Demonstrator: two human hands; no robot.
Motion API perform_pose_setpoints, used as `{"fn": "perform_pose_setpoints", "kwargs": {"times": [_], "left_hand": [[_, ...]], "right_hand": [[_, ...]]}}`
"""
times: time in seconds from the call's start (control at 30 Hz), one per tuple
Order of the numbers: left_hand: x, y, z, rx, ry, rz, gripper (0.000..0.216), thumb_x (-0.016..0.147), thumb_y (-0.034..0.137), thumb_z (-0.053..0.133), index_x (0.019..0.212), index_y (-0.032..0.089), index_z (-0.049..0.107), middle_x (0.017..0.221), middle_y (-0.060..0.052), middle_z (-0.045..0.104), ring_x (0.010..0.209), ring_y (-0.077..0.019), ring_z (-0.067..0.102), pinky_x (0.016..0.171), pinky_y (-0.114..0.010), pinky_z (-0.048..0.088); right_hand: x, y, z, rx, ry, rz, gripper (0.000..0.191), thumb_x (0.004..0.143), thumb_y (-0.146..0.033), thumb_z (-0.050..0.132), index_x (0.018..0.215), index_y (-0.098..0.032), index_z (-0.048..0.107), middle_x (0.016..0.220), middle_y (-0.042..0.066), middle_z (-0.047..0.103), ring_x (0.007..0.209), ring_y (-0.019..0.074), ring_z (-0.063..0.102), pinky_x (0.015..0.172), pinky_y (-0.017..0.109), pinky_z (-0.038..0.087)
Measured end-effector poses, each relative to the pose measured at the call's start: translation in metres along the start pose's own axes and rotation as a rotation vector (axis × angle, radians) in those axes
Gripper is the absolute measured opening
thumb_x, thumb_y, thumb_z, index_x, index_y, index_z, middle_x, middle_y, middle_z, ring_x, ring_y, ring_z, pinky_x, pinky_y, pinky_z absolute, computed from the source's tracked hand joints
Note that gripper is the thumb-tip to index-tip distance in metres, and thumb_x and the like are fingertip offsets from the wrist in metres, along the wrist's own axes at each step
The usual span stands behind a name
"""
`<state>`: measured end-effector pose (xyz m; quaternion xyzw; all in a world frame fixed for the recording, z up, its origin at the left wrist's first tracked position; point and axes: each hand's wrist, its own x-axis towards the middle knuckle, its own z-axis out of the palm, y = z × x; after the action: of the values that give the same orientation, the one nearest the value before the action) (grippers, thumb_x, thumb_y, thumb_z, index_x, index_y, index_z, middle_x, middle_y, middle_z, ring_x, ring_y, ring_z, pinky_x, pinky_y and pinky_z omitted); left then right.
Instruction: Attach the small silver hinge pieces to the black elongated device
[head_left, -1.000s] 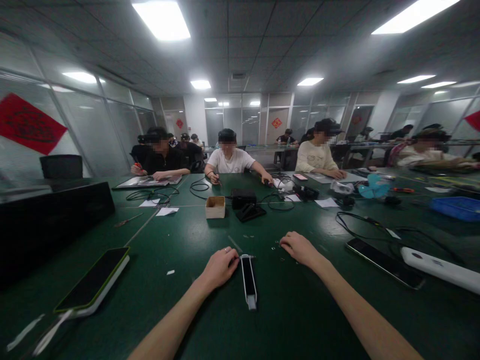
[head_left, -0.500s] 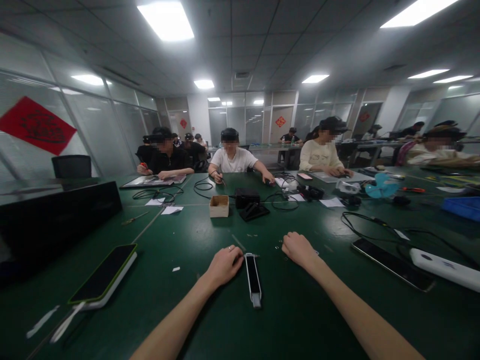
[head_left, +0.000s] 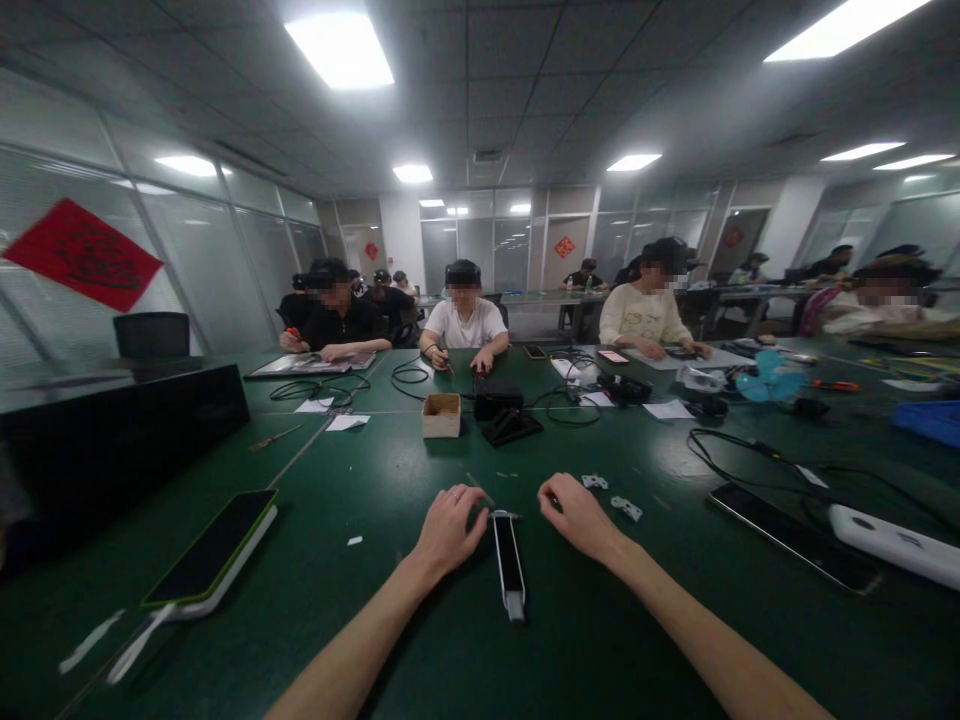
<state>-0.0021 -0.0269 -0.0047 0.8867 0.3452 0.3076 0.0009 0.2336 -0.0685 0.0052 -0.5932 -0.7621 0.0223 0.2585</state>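
Note:
My left hand rests on the green table, fingers bent and a little apart, thumb beside the top of a slim white-edged device with a dark face. A thin rod-like piece lies across the device's top end, near my left fingertips; I cannot make out whether they touch it. My right hand is closed to the device's right, fingers curled down. What its fingertips hold, if anything, is hidden. Beyond that hand lie two small white pieces with holes, the farther piece and the nearer piece.
On the left are a phone with a green edge and a dark monitor. Ahead stand a small open box and a black box. A phone, white device and cables lie right. Several people sit opposite.
My right hand has moved left, closer to the device, uncovering the two white pieces. My left thumb has parted from the fingers. A person opposite has drawn a hand inward to the black box.

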Motion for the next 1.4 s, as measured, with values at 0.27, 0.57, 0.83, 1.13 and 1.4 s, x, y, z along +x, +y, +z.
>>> {"fn": "perform_pose_setpoints", "kwargs": {"times": [0.27, 0.57, 0.83, 1.13, 1.4], "left_hand": [[-0.003, 0.015, 0.007, 0.022, 0.137, 0.257, 0.01, 0.09, 0.023, 0.05, 0.096, 0.018, 0.057, 0.088, -0.005, 0.063, 0.08, -0.0175, 0.059, 0.07, -0.03, 0.044], [-0.003, 0.01, 0.006, 0.053, 0.113, 0.324, 0.018, 0.094, 0.028, 0.047, 0.088, 0.018, 0.061, 0.083, -0.003, 0.065, 0.074, -0.0152, 0.059, 0.067, -0.029, 0.042], [-0.004, 0.011, 0.005, 0.028, 0.023, 0.259, 0.02, 0.095, 0.027, 0.044, 0.095, 0.019, 0.063, 0.088, -0.006, 0.067, 0.079, -0.0165, 0.061, 0.07, -0.03, 0.044], [-0.006, 0.008, 0.009, -0.032, 0.067, 0.253, 0.017, 0.093, 0.025, 0.048, 0.099, 0.019, 0.063, 0.089, -0.006, 0.068, 0.08, -0.0168, 0.062, 0.072, -0.031, 0.046], [-0.005, 0.008, 0.006, -0.032, 0.029, 0.235, 0.023, 0.096, 0.032, 0.045, 0.1, 0.02, 0.064, 0.091, -0.005, 0.07, 0.078, -0.0159, 0.063, 0.071, -0.03, 0.045]], "right_hand": [[-0.01, -0.046, 0.017, 0.408, 0.003, -0.082, 0.016, 0.091, -0.023, 0.044, 0.085, -0.018, 0.058, 0.085, 0.003, 0.057, 0.078, 0.0151, 0.054, 0.071, 0.027, 0.045], [-0.012, -0.05, 0.015, 0.459, -0.005, -0.037, 0.022, 0.092, -0.03, 0.044, 0.082, -0.018, 0.06, 0.082, 0.003, 0.058, 0.077, 0.0152, 0.055, 0.072, 0.028, 0.044], [-0.012, -0.05, 0.013, 0.469, -0.026, -0.014, 0.02, 0.091, -0.028, 0.045, 0.084, -0.018, 0.061, 0.084, 0.003, 0.059, 0.078, 0.0156, 0.055, 0.072, 0.028, 0.046], [-0.012, -0.047, 0.02, 0.483, 0.018, -0.03, 0.017, 0.089, -0.026, 0.048, 0.084, -0.017, 0.062, 0.084, 0.003, 0.059, 0.078, 0.0157, 0.056, 0.072, 0.028, 0.045], [-0.012, -0.046, 0.018, 0.484, -0.004, -0.009, 0.017, 0.089, -0.028, 0.048, 0.085, -0.018, 0.062, 0.083, 0.003, 0.059, 0.074, 0.0146, 0.054, 0.067, 0.027, 0.045]]}}
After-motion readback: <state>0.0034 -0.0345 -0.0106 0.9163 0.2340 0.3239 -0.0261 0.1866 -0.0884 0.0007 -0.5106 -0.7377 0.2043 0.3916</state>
